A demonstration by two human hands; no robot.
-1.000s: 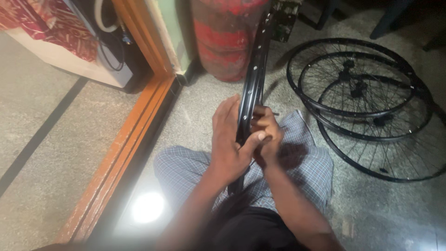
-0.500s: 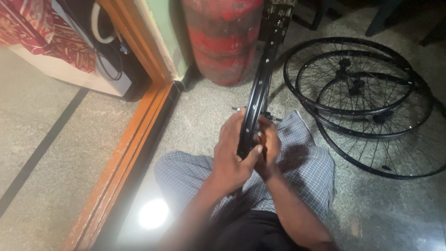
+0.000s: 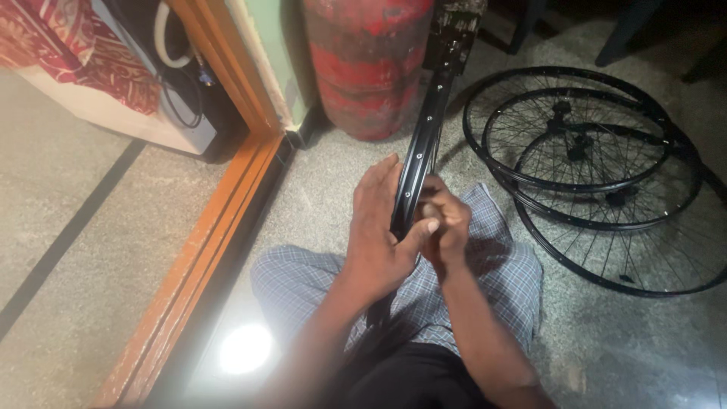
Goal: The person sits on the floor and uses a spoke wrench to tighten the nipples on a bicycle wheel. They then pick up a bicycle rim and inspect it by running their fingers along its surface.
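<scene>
Clasping black bicycle rim (image 3: 421,144), left hand (image 3: 379,227) and right hand (image 3: 445,224), 3 wheels (image 3: 606,174) nearby.

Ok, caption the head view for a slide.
Seated person's left hand and right hand grip a black bicycle rim beside stacked spoked wheels.

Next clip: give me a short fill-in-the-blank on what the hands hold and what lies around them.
1. Both hands, left hand and right hand, grip a black bicycle ____ seen edge-on.
2. The spoked wheels lie flat on the floor to the person's ____.
3. The cylinder standing behind the hands is ____ in colour.

Missing words: rim; right; red
</scene>
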